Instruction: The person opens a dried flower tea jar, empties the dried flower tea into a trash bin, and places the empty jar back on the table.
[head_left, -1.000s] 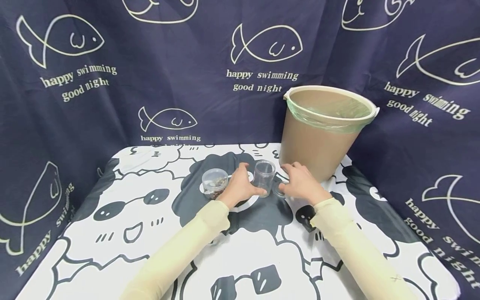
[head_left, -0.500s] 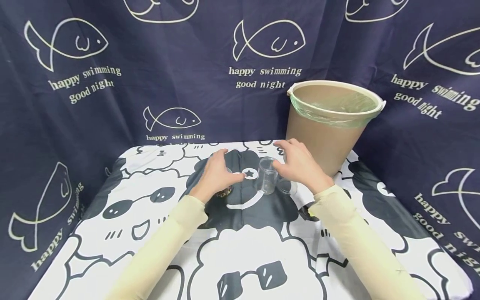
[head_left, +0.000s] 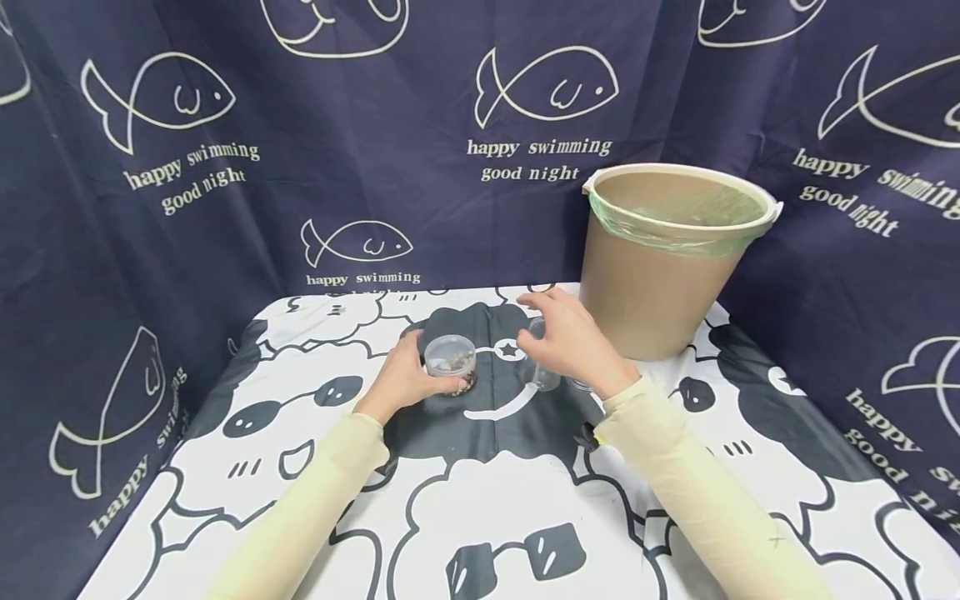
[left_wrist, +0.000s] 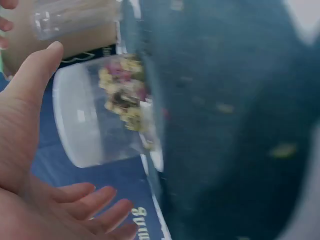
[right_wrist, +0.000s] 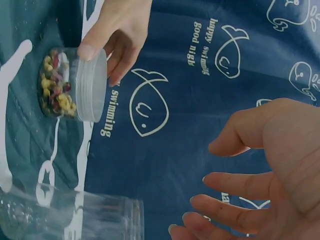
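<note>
A short clear jar with a frosted lid [head_left: 450,357] stands upright on the cloth, holding yellow and dark red dried flowers [right_wrist: 57,87]. My left hand [head_left: 405,379] is spread around its left side, thumb in front. In the left wrist view a gap shows between the jar and the fingers [left_wrist: 100,205]. Farther right is a taller clear jar [right_wrist: 107,215], with no lid seen on it and nothing visible inside. My right hand [head_left: 573,342] hovers over it with parted fingers, holding nothing, and hides much of it in the head view.
A tan bin [head_left: 652,292] with a green liner stands at the back right. A clear round lid [head_left: 582,386], mostly hidden, lies beside the tall jar. Small crumbs [left_wrist: 283,150] are scattered on the sheep-print cloth [head_left: 525,500]. Navy fish-print curtains [head_left: 360,167] hang behind.
My left hand has left the tall jar and moved left to the flower jar. My right hand has risen from beside the clear lid and shifted left over the tall jar.
</note>
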